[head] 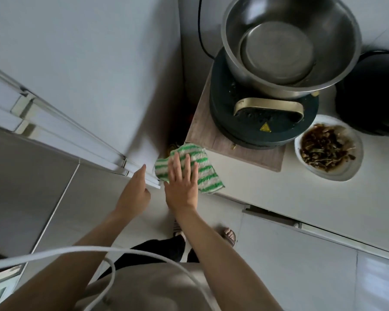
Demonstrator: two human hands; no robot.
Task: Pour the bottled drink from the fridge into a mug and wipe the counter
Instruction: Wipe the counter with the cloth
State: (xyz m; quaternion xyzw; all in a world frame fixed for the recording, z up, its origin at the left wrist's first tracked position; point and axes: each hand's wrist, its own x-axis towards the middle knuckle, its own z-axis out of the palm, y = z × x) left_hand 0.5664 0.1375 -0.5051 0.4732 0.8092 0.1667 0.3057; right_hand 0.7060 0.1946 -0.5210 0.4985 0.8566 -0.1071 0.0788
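A green-and-white striped cloth (202, 170) lies at the near left corner of the white counter (267, 194), partly hanging over its edge. My right hand (182, 185) rests flat on the cloth with the fingers spread. My left hand (136, 189) reaches to the lower corner of the white fridge door (88, 75), fingers extended against its edge, holding nothing. No bottle or mug is in view.
A dark round cooker (263, 122) on a wooden board (211, 135) carries a steel bowl (290, 41). A white plate of dark food scraps (328, 149) and a black pot (373, 93) stand to the right. A white cable (76, 252) crosses near my body.
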